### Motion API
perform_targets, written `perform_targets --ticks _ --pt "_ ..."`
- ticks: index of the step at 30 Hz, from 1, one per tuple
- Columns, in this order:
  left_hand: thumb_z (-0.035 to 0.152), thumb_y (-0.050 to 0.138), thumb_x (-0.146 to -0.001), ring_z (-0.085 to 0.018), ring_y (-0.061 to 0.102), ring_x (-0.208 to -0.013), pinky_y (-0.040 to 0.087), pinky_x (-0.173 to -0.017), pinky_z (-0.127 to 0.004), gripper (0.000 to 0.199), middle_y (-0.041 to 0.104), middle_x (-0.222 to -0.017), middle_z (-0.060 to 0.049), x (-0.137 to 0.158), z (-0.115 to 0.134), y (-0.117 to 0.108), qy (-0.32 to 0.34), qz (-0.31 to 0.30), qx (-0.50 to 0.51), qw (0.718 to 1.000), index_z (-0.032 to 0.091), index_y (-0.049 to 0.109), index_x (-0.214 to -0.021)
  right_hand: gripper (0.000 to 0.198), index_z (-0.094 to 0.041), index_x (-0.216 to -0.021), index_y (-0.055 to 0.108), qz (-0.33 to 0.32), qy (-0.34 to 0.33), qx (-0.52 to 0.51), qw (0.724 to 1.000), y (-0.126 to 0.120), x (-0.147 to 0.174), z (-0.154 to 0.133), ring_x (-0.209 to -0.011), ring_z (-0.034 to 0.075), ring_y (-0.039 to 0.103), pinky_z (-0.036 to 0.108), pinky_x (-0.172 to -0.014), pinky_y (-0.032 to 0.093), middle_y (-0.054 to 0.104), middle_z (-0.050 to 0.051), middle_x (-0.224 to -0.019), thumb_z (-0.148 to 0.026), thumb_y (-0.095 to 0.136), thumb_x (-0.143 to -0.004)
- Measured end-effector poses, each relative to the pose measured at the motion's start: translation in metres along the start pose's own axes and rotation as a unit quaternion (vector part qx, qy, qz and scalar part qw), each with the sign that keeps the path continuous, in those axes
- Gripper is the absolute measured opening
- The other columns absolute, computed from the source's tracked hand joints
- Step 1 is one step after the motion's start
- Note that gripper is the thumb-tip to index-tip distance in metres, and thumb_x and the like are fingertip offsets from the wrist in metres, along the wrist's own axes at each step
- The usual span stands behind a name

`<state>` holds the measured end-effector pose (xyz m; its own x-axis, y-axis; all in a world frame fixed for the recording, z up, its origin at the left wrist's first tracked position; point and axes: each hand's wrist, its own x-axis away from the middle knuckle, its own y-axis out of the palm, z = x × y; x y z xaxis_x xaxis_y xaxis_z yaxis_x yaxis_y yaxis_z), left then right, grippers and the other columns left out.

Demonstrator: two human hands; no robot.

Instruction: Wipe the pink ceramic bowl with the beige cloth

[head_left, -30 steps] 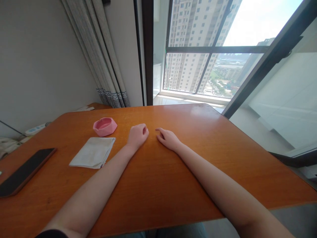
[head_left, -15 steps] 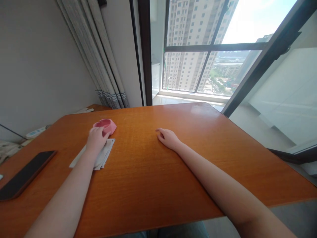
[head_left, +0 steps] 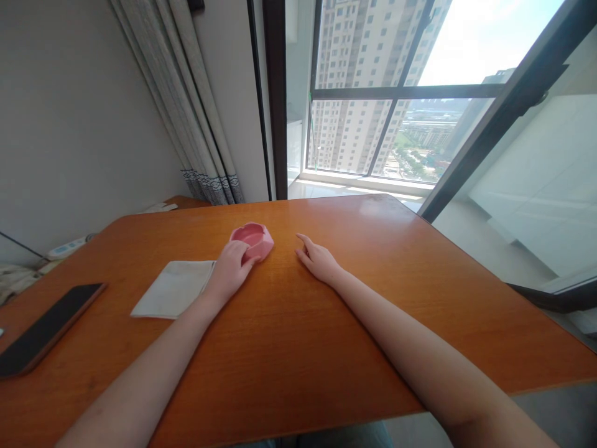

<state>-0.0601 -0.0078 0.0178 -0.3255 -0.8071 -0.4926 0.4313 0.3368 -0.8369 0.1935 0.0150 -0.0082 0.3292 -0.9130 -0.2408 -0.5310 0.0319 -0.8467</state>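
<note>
My left hand (head_left: 233, 269) grips the near rim of a pink faceted ashtray (head_left: 265, 244), thumb outside and fingers over the edge. The ashtray has notches in its rim and is at the middle of the wooden table (head_left: 298, 348). A short gap to its right, my right hand (head_left: 319, 258) rests on the tabletop with the index finger stretched out and nothing in it. Left of the ashtray lies a folded pale cloth (head_left: 170, 289), its right edge partly behind my left wrist.
A dark flat pad with a brown edge (head_left: 49, 326) lies at the table's left. Beyond the left edge are a white remote-like object (head_left: 68, 249) and some fabric (head_left: 16, 283). A grey curtain (head_left: 186, 112) and a large window (head_left: 396, 93) stand behind the table.
My left hand has carried the pink ashtray to the right, away from the cloth, which now shows more fully. My right index finger has stretched out a little.
</note>
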Motion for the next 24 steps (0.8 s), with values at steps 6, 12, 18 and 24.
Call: perform_targets --ticks 6,12,18,24 --pt "0.038 0.047 -0.087 -0.022 0.05 -0.091 0.042 -0.086 -0.037 0.021 0.057 -0.094 -0.008 0.005 0.029 0.008 0.061 -0.061 0.063 0.994 0.018 0.051 -0.083 0.05 -0.017 -0.14 0.031 -0.001 0.006 0.003 1.0 0.002 -0.001 0.002 -0.089 0.019 0.06 0.028 -0.078 0.039 0.066 0.007 -0.096 -0.039 0.033 -0.095" --pt "0.036 0.045 -0.088 -0.022 0.049 -0.092 0.041 -0.087 -0.038 0.02 0.057 -0.096 -0.009 0.006 0.026 0.01 0.085 -0.091 0.081 0.989 0.018 0.052 -0.082 0.05 -0.017 -0.14 0.031 0.0 -0.001 -0.001 1.0 0.001 -0.001 0.0 -0.09 0.019 0.061 0.028 -0.08 0.04 0.066 0.008 -0.101 -0.039 0.032 -0.095" --pt "0.036 0.047 -0.086 -0.021 0.05 -0.089 0.043 -0.084 -0.036 0.021 0.058 -0.093 -0.008 0.006 0.028 0.011 0.069 -0.103 0.092 0.988 0.018 0.052 -0.078 0.05 -0.018 -0.139 0.032 0.002 0.0 0.0 1.0 0.001 -0.001 0.001 -0.093 0.019 0.06 0.028 -0.081 0.041 0.066 0.008 -0.104 -0.039 0.033 -0.095" --pt "0.035 0.045 -0.087 -0.023 0.048 -0.116 0.023 -0.109 -0.048 0.03 0.057 -0.122 -0.008 0.0 0.02 -0.01 0.08 -0.074 0.064 0.992 0.021 0.055 -0.112 0.047 -0.017 -0.136 0.037 -0.008 -0.002 0.008 1.0 0.002 -0.001 0.001 -0.098 0.021 0.06 0.03 -0.085 0.04 0.065 0.009 -0.107 -0.039 0.032 -0.095"
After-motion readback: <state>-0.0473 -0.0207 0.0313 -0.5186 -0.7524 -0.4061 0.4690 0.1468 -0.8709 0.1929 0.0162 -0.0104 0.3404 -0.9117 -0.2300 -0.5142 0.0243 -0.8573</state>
